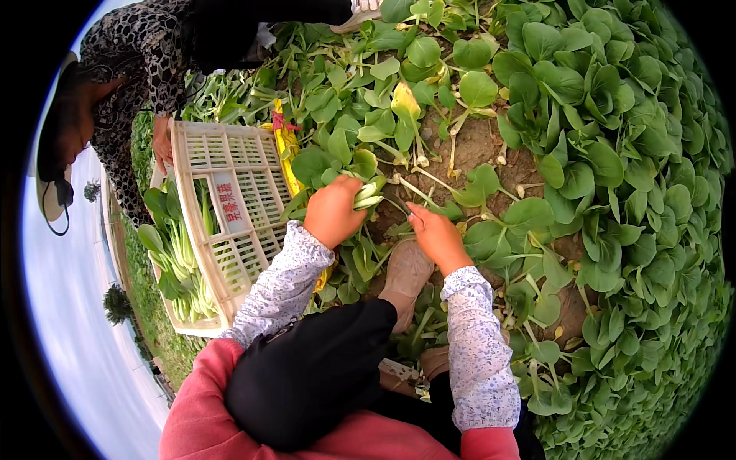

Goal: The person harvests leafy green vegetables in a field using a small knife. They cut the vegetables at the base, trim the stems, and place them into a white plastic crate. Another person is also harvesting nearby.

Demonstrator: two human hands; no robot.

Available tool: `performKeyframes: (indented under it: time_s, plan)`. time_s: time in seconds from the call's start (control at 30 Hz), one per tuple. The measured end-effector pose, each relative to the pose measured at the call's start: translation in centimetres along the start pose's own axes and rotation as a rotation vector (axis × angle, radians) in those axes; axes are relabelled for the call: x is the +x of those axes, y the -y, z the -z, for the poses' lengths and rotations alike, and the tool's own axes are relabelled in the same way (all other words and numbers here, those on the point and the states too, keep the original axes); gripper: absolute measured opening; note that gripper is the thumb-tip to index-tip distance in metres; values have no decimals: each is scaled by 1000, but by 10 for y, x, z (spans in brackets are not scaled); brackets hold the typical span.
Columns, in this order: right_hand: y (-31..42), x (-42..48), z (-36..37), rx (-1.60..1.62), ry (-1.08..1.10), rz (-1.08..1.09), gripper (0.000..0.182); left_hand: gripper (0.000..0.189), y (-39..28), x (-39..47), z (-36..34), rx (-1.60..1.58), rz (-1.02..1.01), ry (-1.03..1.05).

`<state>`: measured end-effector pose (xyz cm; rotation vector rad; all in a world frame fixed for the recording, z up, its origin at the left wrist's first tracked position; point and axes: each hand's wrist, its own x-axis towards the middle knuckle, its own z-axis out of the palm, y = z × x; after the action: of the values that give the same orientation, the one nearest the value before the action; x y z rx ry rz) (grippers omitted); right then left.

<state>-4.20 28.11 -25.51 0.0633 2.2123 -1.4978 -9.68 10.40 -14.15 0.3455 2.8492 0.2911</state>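
Near the middle of the head view, my left hand (336, 210) is closed around a bok choy (368, 194), its pale stalks pointing right and its leaves showing above the fingers. My right hand (434, 233) grips a knife, whose dark blade (397, 201) points up and left towards the cut end of the stalks. Loose leaves and trimmed bok choy pieces (477, 187) lie on the soil around both hands. Left of my left hand stands a white plastic crate (244, 201), tilted in the view, with bok choy (184, 253) inside.
A person (138, 63) in a patterned top bends at the upper left, one hand on the crate. A yellow bag (286, 149) lies beside the crate. My shoe (409, 267) is just below my hands. Dense growing bok choy (650, 230) fills the right side.
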Motion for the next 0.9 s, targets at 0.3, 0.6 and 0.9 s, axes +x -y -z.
performKeyframes:
  time_s: [0.3, 0.6, 0.9]
  plan:
    - [28, -54, 42, 1437, -194, -95, 47, 16, -50, -8, 30, -529, -180, 77]
    - [30, -70, 77, 913, -533, -102, 27, 23, -70, -14, 26, -872, -208, 132]
    - [53, -89, 57, 1170, -4, -95, 37, 93, -91, -29, 10, -1004, -128, 470]
